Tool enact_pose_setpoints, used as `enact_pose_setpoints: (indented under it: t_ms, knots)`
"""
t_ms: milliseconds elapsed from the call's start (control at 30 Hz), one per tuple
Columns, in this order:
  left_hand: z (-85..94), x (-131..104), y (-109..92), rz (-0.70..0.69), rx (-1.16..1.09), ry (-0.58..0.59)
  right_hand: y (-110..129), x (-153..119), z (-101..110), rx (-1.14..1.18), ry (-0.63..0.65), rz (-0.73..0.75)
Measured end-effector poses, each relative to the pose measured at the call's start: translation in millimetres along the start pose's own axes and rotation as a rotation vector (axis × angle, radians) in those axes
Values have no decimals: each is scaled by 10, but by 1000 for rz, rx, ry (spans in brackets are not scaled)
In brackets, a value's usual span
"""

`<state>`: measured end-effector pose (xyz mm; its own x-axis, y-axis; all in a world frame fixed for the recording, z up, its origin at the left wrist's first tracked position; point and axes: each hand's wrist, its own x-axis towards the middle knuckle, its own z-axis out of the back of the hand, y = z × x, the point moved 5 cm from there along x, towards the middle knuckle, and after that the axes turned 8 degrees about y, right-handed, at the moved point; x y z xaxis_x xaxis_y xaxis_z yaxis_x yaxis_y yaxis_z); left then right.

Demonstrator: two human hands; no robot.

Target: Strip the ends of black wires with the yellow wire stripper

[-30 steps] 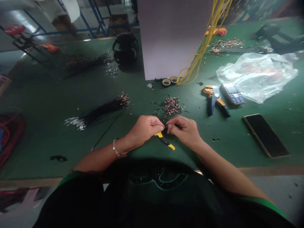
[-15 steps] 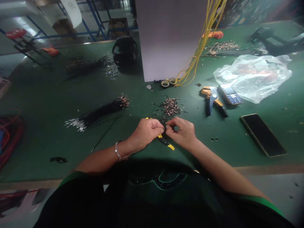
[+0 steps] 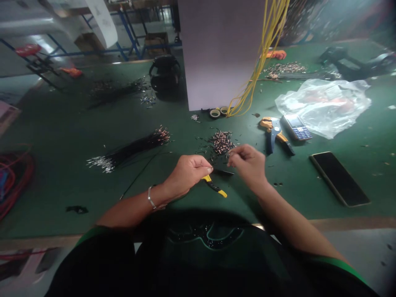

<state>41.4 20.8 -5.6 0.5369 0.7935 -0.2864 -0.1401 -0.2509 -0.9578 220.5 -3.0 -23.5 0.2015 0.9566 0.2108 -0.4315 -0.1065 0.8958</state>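
Observation:
My left hand (image 3: 193, 171) is closed in a pinch, thumb against forefinger; whatever it holds is too small to make out. Under it lies a yellow-and-black handled tool (image 3: 213, 186), its far end hidden by the hand. My right hand (image 3: 249, 163) is also pinched, at the near right edge of a pile of short black pieces with copper-coloured ends (image 3: 222, 142). What sits between its fingertips cannot be made out. Left of the hands lies a bundle of black wires (image 3: 133, 146), with silvery ends on one side and coppery ends on the other.
To the right lie an orange-and-blue wire stripper (image 3: 274, 134), a keypad phone (image 3: 297, 127), a smartphone (image 3: 339, 178) and a clear plastic bag (image 3: 324, 105). A pale upright panel (image 3: 221, 57) stands ahead, beside hanging yellow wires (image 3: 258, 82) and tape rolls (image 3: 214, 113).
My right hand has moved right and slightly up, away from my left hand, to the pile's edge. My left hand has stayed nearly in place, still pinched. The view has shifted slightly.

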Motion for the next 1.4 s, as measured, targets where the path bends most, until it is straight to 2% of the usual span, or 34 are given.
enact_pose_setpoints:
  t_ms: [33, 100, 233, 367, 500, 667, 767, 833, 967, 1033, 1133, 1200, 1300, 1400]
  knots:
    - [18, 1, -9, 2, -21, -11, -51, 15, 28, 42, -14, -41]
    - [58, 13, -14, 9, -80, -28, -50, 21, 8, 12, 38, 3]
    - [128, 45, -30, -10, -174, -51, 116, -132, -304, -294, 369, 217]
    - [178, 41, -68, -66, -171, -103, 147, -309, -544, -601, 555, 306]
    - [171, 18, -71, -74, -198, -99, 84, -348, -610, -698, 595, 339]
    - [140, -12, -89, -86, -261, -85, 35, -312, -598, -649, 532, 283]
    - [127, -20, -99, -96, -283, -74, 15, -275, -563, -556, 491, 224]
    - [128, -27, -108, -106, -301, -74, -21, -220, -516, -433, 484, 134]
    - [154, -63, -149, -138, -310, -111, -132, -70, -377, 74, 482, -229]
    - [163, -88, -177, -155, -301, -133, -112, -19, -326, 377, 481, -344]
    - [162, -113, -209, -173, -289, -154, 27, 7, -264, 748, 499, -325]
    - [158, -119, -226, -189, -281, -171, 107, -23, -224, 872, 518, -274]
    - [154, -119, -241, -206, -257, -211, 174, -108, -177, 891, 555, -199]
    - [147, -122, -244, -207, -233, -230, 215, -170, -137, 825, 532, -119]
